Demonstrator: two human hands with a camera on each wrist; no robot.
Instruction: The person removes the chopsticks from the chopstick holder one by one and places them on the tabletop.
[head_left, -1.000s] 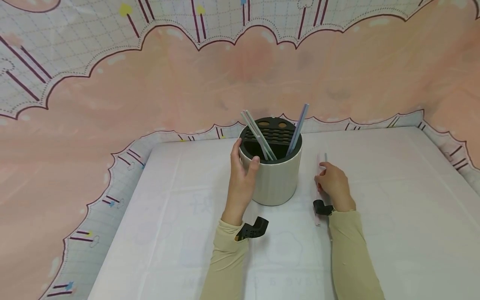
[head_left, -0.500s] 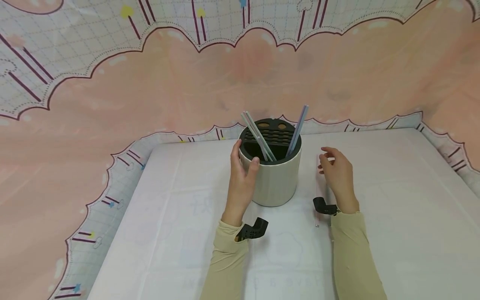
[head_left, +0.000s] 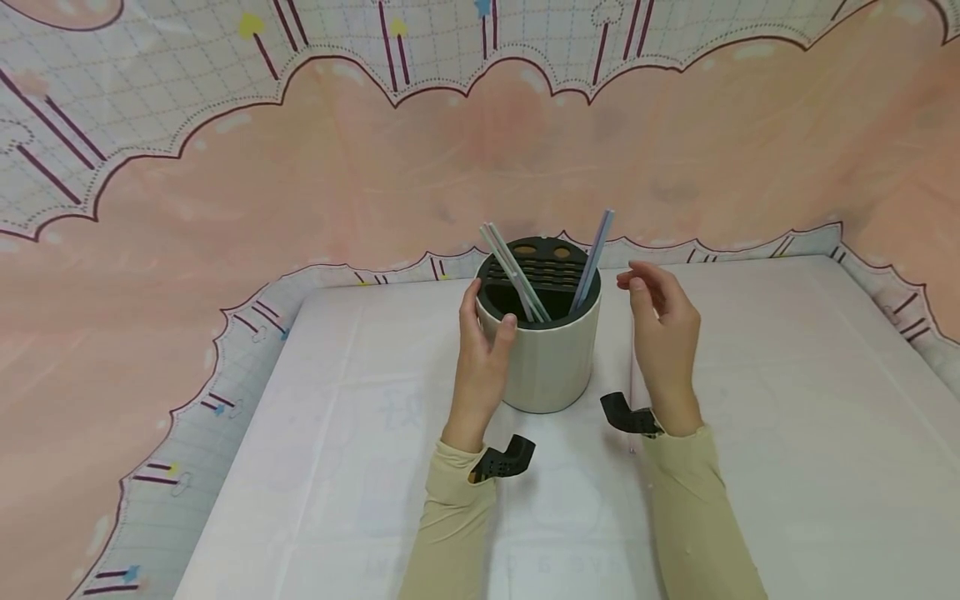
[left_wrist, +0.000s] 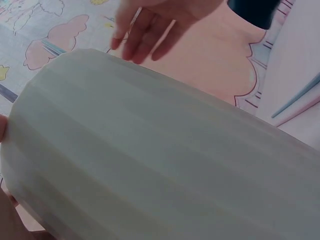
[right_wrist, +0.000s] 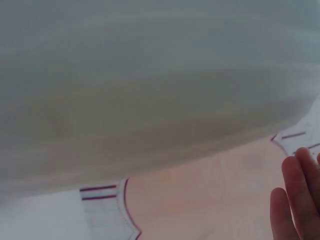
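Observation:
My left hand grips the left side of a ribbed off-white holder with a black slotted top, thumb at the front rim. Pale green straws lean left out of its front opening, and blue straws lean right. Just right of the holder, my right hand is raised at rim height, fingers loosely bent and nothing seen between them. Below it, a thin pink straw lies on the table. The left wrist view shows a blue straw beside the pink one.
A white cloth covers the table. Behind stands a peach backdrop with scalloped, patterned borders. Black cameras sit on the left wrist and the right wrist.
My right hand has risen from the straws on the table and moved up and toward the holder's right rim. My left hand keeps its grip, and the holder stays put.

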